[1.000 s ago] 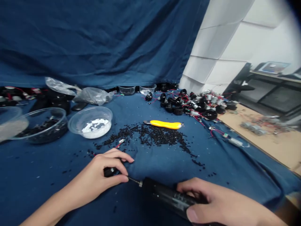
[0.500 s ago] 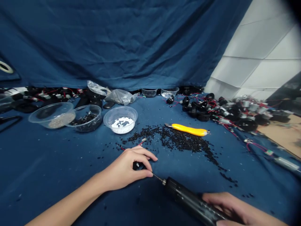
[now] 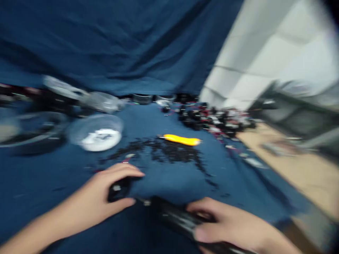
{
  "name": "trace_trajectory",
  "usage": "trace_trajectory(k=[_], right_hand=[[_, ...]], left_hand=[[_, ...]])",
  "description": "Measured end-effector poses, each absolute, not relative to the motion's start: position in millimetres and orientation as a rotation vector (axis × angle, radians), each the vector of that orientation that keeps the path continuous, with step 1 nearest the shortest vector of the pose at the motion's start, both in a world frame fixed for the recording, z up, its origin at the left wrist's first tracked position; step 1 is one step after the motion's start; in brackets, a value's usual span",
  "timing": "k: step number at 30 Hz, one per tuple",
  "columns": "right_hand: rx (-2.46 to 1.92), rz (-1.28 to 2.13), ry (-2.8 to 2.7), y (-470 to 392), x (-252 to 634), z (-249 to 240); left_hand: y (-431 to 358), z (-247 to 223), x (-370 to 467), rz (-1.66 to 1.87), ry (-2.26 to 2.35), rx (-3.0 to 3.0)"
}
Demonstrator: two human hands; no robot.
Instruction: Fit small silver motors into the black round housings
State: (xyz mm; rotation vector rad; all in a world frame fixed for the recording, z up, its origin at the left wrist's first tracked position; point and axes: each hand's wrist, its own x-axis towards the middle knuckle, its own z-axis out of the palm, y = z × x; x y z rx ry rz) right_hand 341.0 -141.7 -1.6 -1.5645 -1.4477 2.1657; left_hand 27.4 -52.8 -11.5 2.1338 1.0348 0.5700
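My left hand [image 3: 103, 190] is curled around a small black part [image 3: 118, 190] with a pale spot on it; a thin red wire end [image 3: 127, 158] shows just beyond the knuckles. Thumb and fingers are on either side of the part, whose exact kind is blurred. My right hand [image 3: 225, 220] grips a black electric screwdriver [image 3: 172, 215] by its body. Its metal bit points left, toward my left thumb and the black part. Whether the bit touches the part cannot be made out.
Loose small black pieces [image 3: 174, 150] lie scattered beyond my hands, with a yellow-handled cutter knife [image 3: 182, 140] beside them. A clear bowl of white bits [image 3: 102, 139] stands at left, near other tubs. Wired black parts [image 3: 196, 116] are heaped at back right, near a wooden board [image 3: 286, 158].
The view has swung right, so everything sits further left and the wooden board shows more. My left thumb and fingers are further apart, exposing more of the black part. The right hand still holds the screwdriver.
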Motion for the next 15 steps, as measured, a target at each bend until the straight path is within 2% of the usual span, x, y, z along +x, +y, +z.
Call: trace_trajectory(k=[2, 4, 6, 15], right_hand=[[-1.537, 2.270, -1.269, -140, 340, -2], [-1.657, 2.142, -1.124, -142, 344, -7], [-1.636, 2.169, -1.114, -146, 349, -13], [-1.625, 2.181, -1.145, -150, 349, -11]], left_hand=[[-49, -10, 21, 0.430, 1.173, 2.181], [-45, -4, 17, 0.225, 1.099, 2.230], [-42, 2, 14, 0.107, 1.091, 2.244], [-40, 9, 17, 0.025, 1.068, 2.258]])
